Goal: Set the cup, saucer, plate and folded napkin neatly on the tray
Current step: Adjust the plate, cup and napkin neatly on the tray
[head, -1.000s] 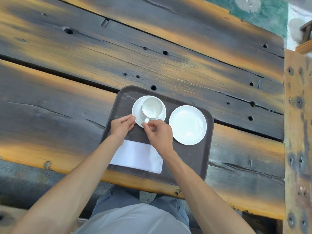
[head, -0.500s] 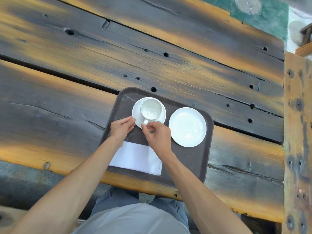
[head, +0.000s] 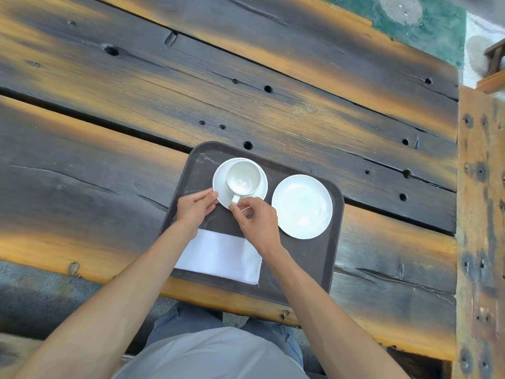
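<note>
While the dark brown plastic tray [head: 306, 266] sits on the weathered plank tabletop [head: 246, 86], I see my right hand [head: 257, 222] pinching the handle of the white ceramic cup [head: 241, 179] on its white saucer [head: 258, 191]. My left hand [head: 195, 207], fingers loosely curled, touches the saucer's rim. The round white plate [head: 302, 206] lies beside it, the folded white napkin [head: 218, 254] nearer me.

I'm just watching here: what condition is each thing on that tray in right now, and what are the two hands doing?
cup: upright, empty, on the saucer.
saucer: flat on the tray, under the cup.
plate: flat, empty, apart from the saucer.
napkin: folded, flat at the near edge.
tray: flat on the wooden table.
left hand: fingertips on the saucer's rim.
right hand: pinching the cup's handle.
</note>
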